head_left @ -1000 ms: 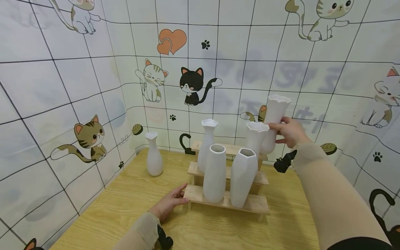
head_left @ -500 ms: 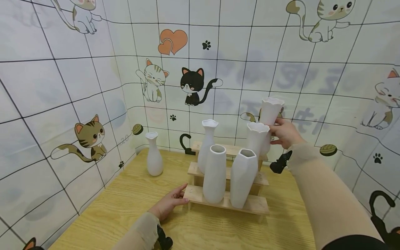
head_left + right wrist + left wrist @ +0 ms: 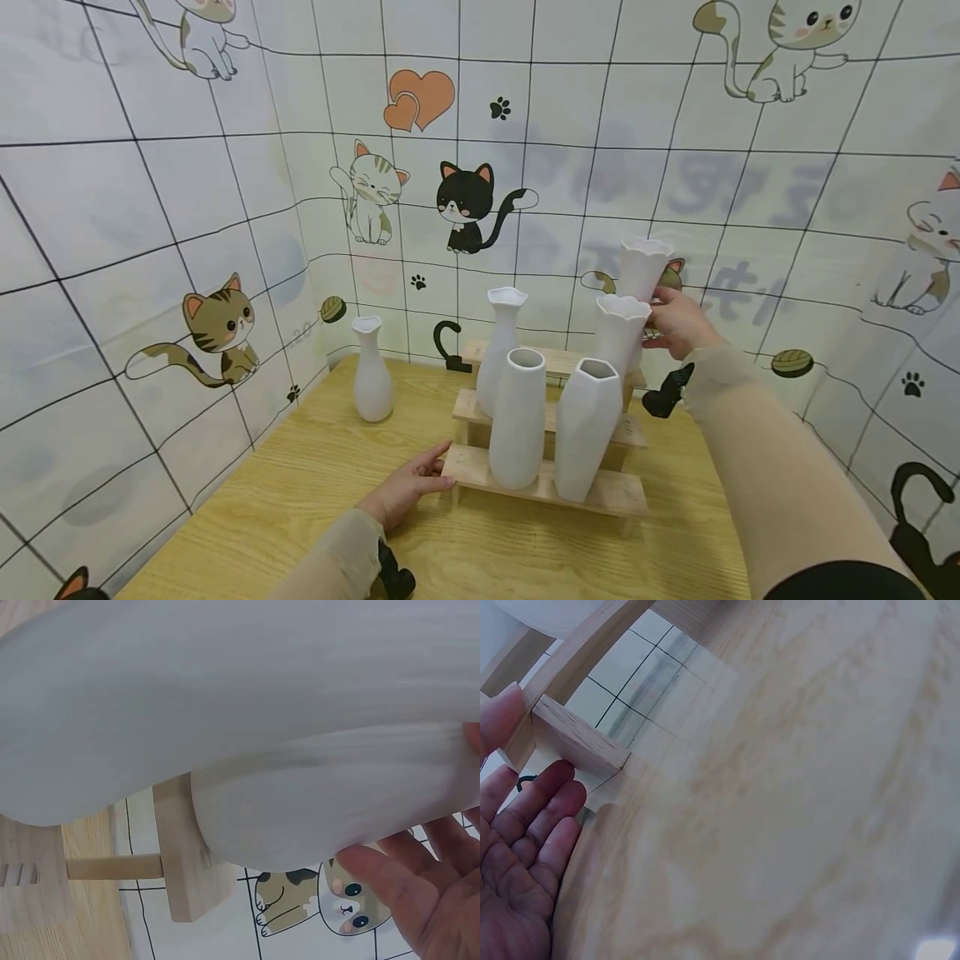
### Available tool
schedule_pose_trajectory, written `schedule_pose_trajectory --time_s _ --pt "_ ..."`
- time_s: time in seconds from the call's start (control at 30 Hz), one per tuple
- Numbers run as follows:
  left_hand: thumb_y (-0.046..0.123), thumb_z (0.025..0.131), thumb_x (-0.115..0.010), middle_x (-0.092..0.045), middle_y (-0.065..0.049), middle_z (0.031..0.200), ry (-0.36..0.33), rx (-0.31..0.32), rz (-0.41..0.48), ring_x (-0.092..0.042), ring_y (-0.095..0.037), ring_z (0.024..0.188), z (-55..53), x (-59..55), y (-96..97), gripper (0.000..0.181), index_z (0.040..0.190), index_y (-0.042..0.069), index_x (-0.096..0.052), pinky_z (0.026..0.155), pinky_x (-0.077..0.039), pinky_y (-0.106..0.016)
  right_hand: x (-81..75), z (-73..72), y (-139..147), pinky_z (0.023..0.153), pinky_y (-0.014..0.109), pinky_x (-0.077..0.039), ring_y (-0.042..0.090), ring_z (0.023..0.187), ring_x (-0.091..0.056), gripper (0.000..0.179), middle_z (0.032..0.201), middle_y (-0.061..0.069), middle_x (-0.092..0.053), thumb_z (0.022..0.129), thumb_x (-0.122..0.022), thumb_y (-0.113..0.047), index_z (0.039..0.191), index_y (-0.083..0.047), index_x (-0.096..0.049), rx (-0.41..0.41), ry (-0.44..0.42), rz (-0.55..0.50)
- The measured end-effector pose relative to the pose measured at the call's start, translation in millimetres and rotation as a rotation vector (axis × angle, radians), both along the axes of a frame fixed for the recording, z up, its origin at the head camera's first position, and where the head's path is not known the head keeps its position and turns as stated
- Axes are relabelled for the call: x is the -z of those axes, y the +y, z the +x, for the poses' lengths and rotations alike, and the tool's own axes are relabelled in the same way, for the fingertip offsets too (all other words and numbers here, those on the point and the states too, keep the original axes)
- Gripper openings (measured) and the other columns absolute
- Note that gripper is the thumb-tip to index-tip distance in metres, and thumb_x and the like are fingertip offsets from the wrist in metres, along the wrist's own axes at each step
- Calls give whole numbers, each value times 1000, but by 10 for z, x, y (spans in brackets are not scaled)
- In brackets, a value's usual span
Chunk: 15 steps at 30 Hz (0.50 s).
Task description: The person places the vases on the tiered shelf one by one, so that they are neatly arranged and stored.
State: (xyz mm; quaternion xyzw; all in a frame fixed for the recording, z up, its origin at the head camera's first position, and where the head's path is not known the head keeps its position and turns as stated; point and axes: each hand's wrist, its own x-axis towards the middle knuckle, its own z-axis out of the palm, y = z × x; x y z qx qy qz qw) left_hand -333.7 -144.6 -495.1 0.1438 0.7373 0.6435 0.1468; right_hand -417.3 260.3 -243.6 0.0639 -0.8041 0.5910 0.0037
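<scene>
My right hand (image 3: 681,323) grips a white vase with a ruffled rim (image 3: 643,265) at the right end of the stand's top step. In the right wrist view, the vase's base (image 3: 247,825) is right at the step board, with my fingers and thumb round its side. Another ruffled vase (image 3: 621,329) partly hides it in the head view. My left hand (image 3: 405,490) holds the left end of the bottom step of the three-step wooden stand (image 3: 624,492). In the left wrist view, its thumb lies on the board and its fingers curl beside the stand's leg (image 3: 581,742).
On the bottom step stand a round-mouthed vase (image 3: 517,425) and a faceted vase (image 3: 587,433). A slim flared vase (image 3: 498,350) is behind them. To the left, a bulbous vase (image 3: 372,379) stands on the wooden table (image 3: 300,500). Cat-patterned walls (image 3: 570,108) close off the back and left.
My right hand has brought the ruffled vase left and slightly down, in behind the other ruffled vase and over the top step. My left hand stays at the stand.
</scene>
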Motion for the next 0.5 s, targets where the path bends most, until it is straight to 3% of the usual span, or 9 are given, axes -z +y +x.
schedule_pose_trajectory --time_s 0.17,0.5 --pt "26 91 -67 -54 -9 125 1 -2 4 -50 -22 113 -4 4 -1 78 154 10 -23 105 -30 -53 12 -17 -34 93 53 -44 36 121 -42 60 147 25 -28 101 -44 -12 153 -4 -14 -8 -6 -3" --pt "26 91 -67 -53 -10 126 -11 1 19 -51 -22 113 -16 22 -7 78 154 11 -23 105 -30 -53 57 -56 -65 81 43 -50 26 109 -46 59 146 23 -30 101 -46 -15 151 -1 -19 -19 34 14"
